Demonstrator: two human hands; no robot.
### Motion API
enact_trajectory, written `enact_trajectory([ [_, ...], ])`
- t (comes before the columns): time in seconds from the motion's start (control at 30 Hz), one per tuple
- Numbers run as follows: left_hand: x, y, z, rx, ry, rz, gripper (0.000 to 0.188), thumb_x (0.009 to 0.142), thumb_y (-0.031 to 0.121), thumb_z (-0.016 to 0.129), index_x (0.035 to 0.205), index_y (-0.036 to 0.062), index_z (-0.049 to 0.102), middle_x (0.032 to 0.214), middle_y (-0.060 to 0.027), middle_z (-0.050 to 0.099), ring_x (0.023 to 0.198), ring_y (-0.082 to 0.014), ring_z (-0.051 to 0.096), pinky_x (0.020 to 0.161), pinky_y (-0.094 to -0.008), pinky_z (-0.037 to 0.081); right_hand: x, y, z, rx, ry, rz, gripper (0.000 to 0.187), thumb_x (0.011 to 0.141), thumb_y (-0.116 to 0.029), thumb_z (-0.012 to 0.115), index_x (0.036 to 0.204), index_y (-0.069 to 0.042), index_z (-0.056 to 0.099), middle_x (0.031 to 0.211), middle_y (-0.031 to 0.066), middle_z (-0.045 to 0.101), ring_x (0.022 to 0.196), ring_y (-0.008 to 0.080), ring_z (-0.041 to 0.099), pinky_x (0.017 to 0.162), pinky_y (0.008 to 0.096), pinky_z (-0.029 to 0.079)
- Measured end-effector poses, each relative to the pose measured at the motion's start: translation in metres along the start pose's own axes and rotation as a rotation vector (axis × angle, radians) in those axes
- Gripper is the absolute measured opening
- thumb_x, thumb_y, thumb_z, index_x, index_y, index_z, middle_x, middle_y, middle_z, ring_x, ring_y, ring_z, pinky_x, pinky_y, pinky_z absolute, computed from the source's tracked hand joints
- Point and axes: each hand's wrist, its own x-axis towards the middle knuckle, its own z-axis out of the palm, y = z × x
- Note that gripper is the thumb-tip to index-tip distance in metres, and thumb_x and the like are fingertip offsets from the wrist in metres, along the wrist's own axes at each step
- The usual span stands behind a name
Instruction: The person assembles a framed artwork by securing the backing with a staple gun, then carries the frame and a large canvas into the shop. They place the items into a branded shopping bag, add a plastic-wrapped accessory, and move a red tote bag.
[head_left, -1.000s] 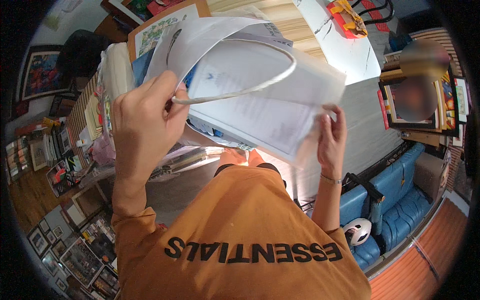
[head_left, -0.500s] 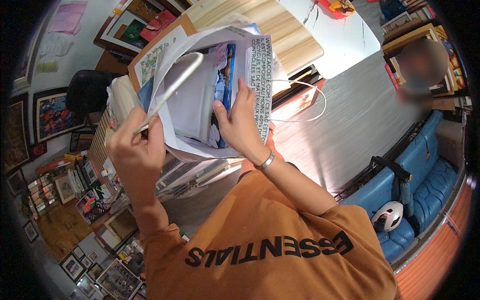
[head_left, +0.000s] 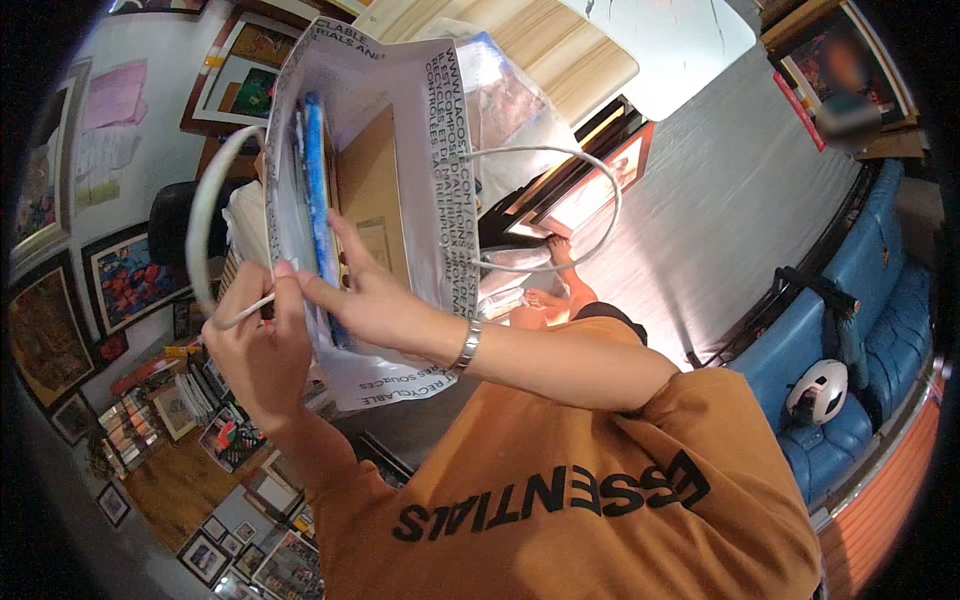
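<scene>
Since the earlier frame, the right hand (head_left: 365, 310) has crossed the white bag (head_left: 455, 230) leftward. A blue sofa (head_left: 875, 300) stands far right, a wood-grain table (head_left: 520, 45) beyond the bag. Fingers bent, grip unclear, the right hand partly hides a blue-edged panel (head_left: 318, 180) inside; the left hand (head_left: 262, 335) is curled around a cord handle (head_left: 205, 215).

A white paper bag (head_left: 455, 200) looks smooth with a faint sheen and slight creases, its cord handle (head_left: 545, 149) appears ropelike, and inside are a flat, matt brown cardboard piece (head_left: 380, 180) and a glossy blue-edged panel (head_left: 316, 170). The orange-brown T-shirt (head_left: 560, 450) is soft, matt cloth, set off by a shiny metal wristband (head_left: 468, 343). Around them are a pale wood-grain tabletop (head_left: 520, 45), a smooth white marble-look table (head_left: 680, 60), a glossy blue leather-like sofa (head_left: 780, 350) and a hard, smooth white helmet (head_left: 818, 392).
</scene>
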Motion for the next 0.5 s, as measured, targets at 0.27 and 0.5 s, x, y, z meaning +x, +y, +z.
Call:
enact_trajectory([
  [0.27,-0.001,-0.014,-0.015,0.018,0.036,-0.114,0.025,0.092,0.01,0.064,0.073,-0.0033,0.054,0.066,-0.0151,0.052,0.054,-0.0288,0.05,0.055,-0.0367,0.041,0.002,-0.004,0.011,-0.285,0.066,0.112,0.084,0.094,-0.039,0.064,0.16,-0.011,0.02,0.142,0.0439,0.033,0.136,0.0569,0.035,0.117,0.0532,0.027],
  [0.5,-0.004,-0.012,-0.012,-0.022,0.053,-0.077,0.025,0.091,0.011,0.065,0.072,-0.0021,0.055,0.065,-0.0147,0.057,0.052,-0.0294,0.058,0.053,-0.0375,0.045,0.012,0.016,-0.013,-0.289,0.301,-0.067,0.04,0.091,-0.008,0.058,0.13,-0.014,0.063,0.129,0.03,0.047,0.121,0.0466,0.046,0.106,0.0493,0.037],
])
